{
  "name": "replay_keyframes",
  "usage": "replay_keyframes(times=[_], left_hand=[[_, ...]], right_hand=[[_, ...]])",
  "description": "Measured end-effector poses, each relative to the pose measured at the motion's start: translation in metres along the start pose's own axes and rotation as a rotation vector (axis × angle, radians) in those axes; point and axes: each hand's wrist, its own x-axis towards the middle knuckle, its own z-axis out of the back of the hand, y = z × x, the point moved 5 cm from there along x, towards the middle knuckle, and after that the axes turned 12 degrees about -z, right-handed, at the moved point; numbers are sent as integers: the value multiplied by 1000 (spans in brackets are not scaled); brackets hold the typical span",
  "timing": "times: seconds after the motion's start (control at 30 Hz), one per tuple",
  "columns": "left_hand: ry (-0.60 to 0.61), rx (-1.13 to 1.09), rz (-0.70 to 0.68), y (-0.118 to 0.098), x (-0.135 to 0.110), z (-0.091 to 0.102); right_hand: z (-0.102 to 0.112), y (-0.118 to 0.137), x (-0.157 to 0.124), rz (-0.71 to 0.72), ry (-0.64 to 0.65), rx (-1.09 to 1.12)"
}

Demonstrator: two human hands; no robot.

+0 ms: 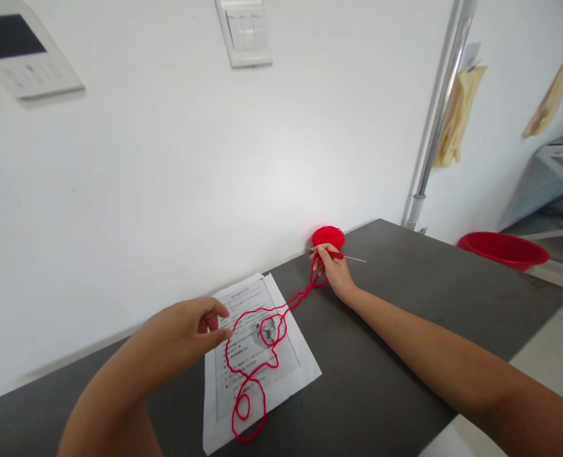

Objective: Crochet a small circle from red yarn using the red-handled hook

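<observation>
1. Our right hand (334, 266) pinches a thin needle (355, 259) between thumb and fingers; there is red along its middle, though we cannot tell whether that is yarn or a handle.
2. Just behind this grip we see the ball of red yarn (329, 235), close against the wall (190, 178).
3. From the grip, red strands (301, 295) run toward us and leftward, ending in loose loops across a printed sheet (288, 379).
4. Left of the grip, our left hand (196, 325) hovers at the sheet's left side, thumb and fingers spread; we cannot tell whether its fingertips touch the yarn.
5. Beneath everything lies our dark grey tabletop (405, 276).
6. Well to the right of the grip, beyond the tabletop's edge, we see a red basin (503, 249); above it hang cream gloves (458, 117) beside a metal pipe (445, 89).
</observation>
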Motion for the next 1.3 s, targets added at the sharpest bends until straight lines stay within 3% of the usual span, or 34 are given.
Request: replay_keyframes(times=[0.07,0.17,0.37,0.5,0.6,0.77,0.83,0.9,0.97,1.03,1.17,1.3], left_hand=[[-44,-6,-37,-9,2,0],[-53,-31,-83,-25,22,-15],[-73,-150,-123,-22,78,-83],[9,-158,-84,-13,90,-120],[87,-168,-55,-10,83,-119],[130,-266,-44,-7,61,-75],[41,-357,-44,-7,57,-59],[-158,-466,-44,-11,60,-51],[-398,-612,-38,-16,68,-54],[-565,-808,-46,-23,77,-67],[-659,-1234,-22,-33,90,-96],[-717,-1498,56,-30,88,-101]], right_hand=[[-4,3,-4,6,26,9],[-11,9,-11,9,79,24],[-26,21,-25,33,220,64],[-32,29,-31,54,292,77],[-33,31,-32,54,325,96],[-36,33,-31,28,366,158],[-40,35,-34,17,387,179],[-45,37,-40,-1,424,183],[-52,39,-48,-26,478,172],[-58,39,-57,-47,532,158],[-65,34,-68,-54,586,141],[-65,26,-66,-33,571,123]])
